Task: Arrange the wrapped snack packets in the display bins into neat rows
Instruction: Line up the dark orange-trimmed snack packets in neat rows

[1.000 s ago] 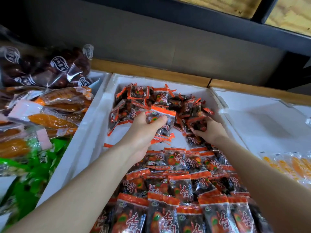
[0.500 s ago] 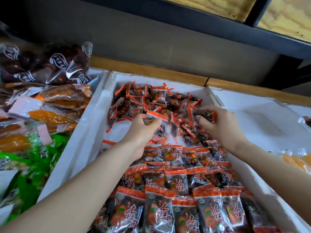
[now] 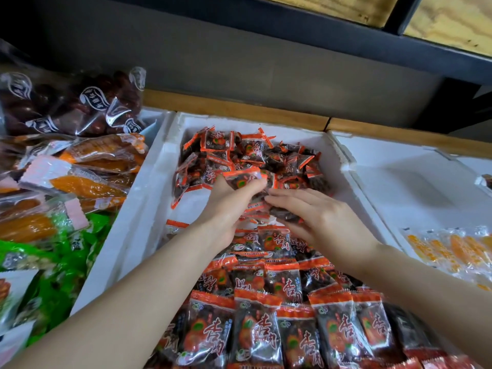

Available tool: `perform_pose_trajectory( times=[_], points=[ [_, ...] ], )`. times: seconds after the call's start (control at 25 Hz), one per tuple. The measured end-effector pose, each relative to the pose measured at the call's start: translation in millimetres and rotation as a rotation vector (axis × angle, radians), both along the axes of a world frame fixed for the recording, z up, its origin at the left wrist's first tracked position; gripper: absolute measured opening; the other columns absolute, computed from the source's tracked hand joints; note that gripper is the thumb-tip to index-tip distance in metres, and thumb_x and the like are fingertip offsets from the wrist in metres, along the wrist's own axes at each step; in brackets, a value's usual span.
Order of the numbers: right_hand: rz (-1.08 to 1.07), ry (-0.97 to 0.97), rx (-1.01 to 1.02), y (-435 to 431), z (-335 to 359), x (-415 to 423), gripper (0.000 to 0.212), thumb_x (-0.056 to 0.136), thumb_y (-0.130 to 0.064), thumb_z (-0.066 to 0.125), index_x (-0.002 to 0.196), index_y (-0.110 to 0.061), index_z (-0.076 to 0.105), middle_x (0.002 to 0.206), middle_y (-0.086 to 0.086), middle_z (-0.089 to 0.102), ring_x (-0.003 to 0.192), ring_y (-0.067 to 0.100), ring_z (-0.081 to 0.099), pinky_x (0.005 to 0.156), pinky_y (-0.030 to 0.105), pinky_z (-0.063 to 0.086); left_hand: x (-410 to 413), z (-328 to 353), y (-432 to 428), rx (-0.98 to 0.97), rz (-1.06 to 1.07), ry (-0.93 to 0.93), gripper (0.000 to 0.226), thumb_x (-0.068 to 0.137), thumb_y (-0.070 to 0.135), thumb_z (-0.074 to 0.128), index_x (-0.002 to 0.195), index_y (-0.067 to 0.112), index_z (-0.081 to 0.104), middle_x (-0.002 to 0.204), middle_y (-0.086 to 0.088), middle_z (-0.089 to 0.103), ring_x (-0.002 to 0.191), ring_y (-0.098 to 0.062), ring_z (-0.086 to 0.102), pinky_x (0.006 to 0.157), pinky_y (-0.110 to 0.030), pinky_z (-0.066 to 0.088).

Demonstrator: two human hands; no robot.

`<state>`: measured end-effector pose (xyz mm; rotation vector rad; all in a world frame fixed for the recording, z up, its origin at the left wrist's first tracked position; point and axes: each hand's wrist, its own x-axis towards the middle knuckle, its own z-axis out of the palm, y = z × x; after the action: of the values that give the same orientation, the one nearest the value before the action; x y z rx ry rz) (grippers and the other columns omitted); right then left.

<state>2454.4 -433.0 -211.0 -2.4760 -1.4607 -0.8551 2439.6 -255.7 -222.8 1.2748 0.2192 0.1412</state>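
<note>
A white foam bin (image 3: 149, 198) holds orange-and-black snack packets. Neat rows of packets (image 3: 269, 328) fill its near half; a loose heap of packets (image 3: 247, 155) lies at the far end. My left hand (image 3: 229, 209) grips a small stack of packets (image 3: 243, 179) over the middle of the bin. My right hand (image 3: 319, 217) lies beside it with fingers stretched out flat, palm down on a dark packet (image 3: 285, 214) next to the stack. What lies under my right palm is hidden.
At the left, a bin holds dark red date bags (image 3: 69, 102), orange packets (image 3: 87, 166) and green packets (image 3: 53, 251). The white foam bin on the right (image 3: 415, 182) has yellow packets (image 3: 458, 251) at its near side. A wooden ledge (image 3: 239, 107) runs behind.
My right hand left the right side of the loose heap and came left, now flat beside my left hand. My left hand kept hold of its stack. The camera moved closer.
</note>
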Motion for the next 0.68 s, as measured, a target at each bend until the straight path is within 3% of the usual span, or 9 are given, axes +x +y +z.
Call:
perform_pose_trajectory(
  times=[0.16, 0.28, 0.4, 0.48, 0.6, 0.68],
  points=[
    [-0.156, 0.201, 0.306, -2, 5, 4, 0.039, 0.087, -0.015, 0.065, 0.125, -0.019, 0.060, 0.122, -0.004, 0.062, 0.108, 0.016, 0.061, 0.090, 0.038, 0.052, 1, 4, 3, -0.048, -0.009, -0.033, 0.057, 0.071, 0.042, 0.077, 0.118, 0.017, 0.057, 0.114, -0.012, 0.066, 0.099, -0.037, 0.065, 0.068, -0.065, 0.053],
    [-0.208, 0.216, 0.424, 2, 9, 9, 0.040, 0.090, -0.018, 0.061, 0.129, -0.015, 0.057, 0.125, 0.000, 0.058, 0.113, 0.017, 0.056, 0.099, 0.035, 0.047, 0, 2, 2, -0.023, -0.019, -0.044, 0.043, 0.082, 0.034, 0.073, 0.118, 0.017, 0.058, 0.109, -0.008, 0.070, 0.096, -0.033, 0.068, 0.071, -0.063, 0.054],
    [-0.149, 0.316, 0.312, 18, 5, -2, 0.060, 0.089, -0.040, 0.052, 0.142, -0.014, 0.040, 0.140, 0.003, 0.041, 0.130, 0.014, 0.037, 0.108, 0.019, 0.029, -3, 2, -6, 0.009, -0.058, -0.084, 0.029, 0.090, 0.032, 0.063, 0.116, 0.018, 0.061, 0.103, -0.002, 0.073, 0.093, -0.022, 0.069, 0.067, -0.042, 0.058],
    [-0.082, 0.444, 0.215, 29, 0, -11, 0.079, 0.085, -0.062, 0.034, 0.149, -0.019, 0.018, 0.151, 0.001, 0.023, 0.140, 0.013, 0.021, 0.113, 0.027, 0.026, -6, 5, -10, -0.012, -0.070, -0.082, 0.032, 0.093, 0.038, 0.056, 0.119, 0.020, 0.060, 0.106, 0.001, 0.071, 0.093, -0.018, 0.068, 0.061, -0.032, 0.054],
    [-0.092, 0.568, 0.153, 35, 1, -15, 0.083, 0.083, -0.074, 0.015, 0.150, -0.027, -0.002, 0.157, -0.011, -0.001, 0.144, 0.006, -0.001, 0.117, 0.027, 0.007, -10, 11, -6, -0.006, -0.051, -0.002, 0.044, 0.090, 0.057, 0.048, 0.120, 0.027, 0.058, 0.111, 0.007, 0.068, 0.102, -0.017, 0.063, 0.076, -0.041, 0.057],
    [-0.142, 0.654, 0.143, 34, 8, -16, 0.078, 0.086, -0.066, 0.027, 0.149, -0.030, -0.004, 0.156, -0.016, -0.009, 0.141, 0.000, -0.006, 0.115, 0.024, 0.003, -12, 14, -4, -0.019, -0.066, -0.005, 0.045, 0.087, 0.062, 0.046, 0.117, 0.030, 0.058, 0.112, 0.012, 0.065, 0.102, -0.012, 0.061, 0.082, -0.045, 0.057]
  ],
)
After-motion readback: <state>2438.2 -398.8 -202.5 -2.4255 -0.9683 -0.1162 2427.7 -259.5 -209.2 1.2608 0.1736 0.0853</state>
